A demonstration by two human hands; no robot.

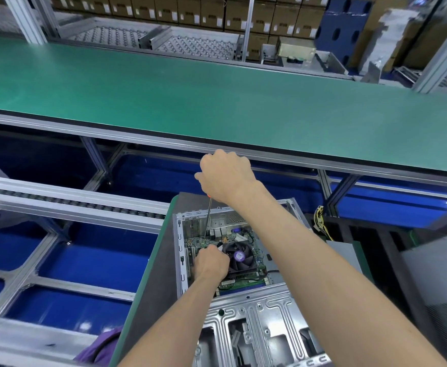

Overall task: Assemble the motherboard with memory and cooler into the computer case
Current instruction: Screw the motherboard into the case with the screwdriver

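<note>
The case [243, 308] is lying open on its side on a grey mat [164, 250] at the end of a green-edged table [135, 295], its open face turned up toward the camera. The motherboard [198, 243] is sitting inside the case, in the far half, with its port block against the case's far wall. The cooler [239, 256], a black fan with a purple label at its hub, is sitting on the board just right of centre. A green memory stick [243, 282] is lying along the board's near edge, just in front of the cooler. The right hand [225, 176] is hovering above the far wall of the case, its fingers curled round the handle of a screwdriver [208, 218]; only a sliver of orange handle is showing below the palm. The shaft is running steeply down into the case, and its tip is meeting the board just left of the cooler and beyond the left hand. The left hand [210, 262] is resting inside the case on the board, touching the cooler's left edge, its fingers curled under; whether they are holding anything cannot be told. A yellow cable bundle [320, 221] is hanging to the right of the case. A wide green conveyor [217, 102] is running across beyond the table.
</note>
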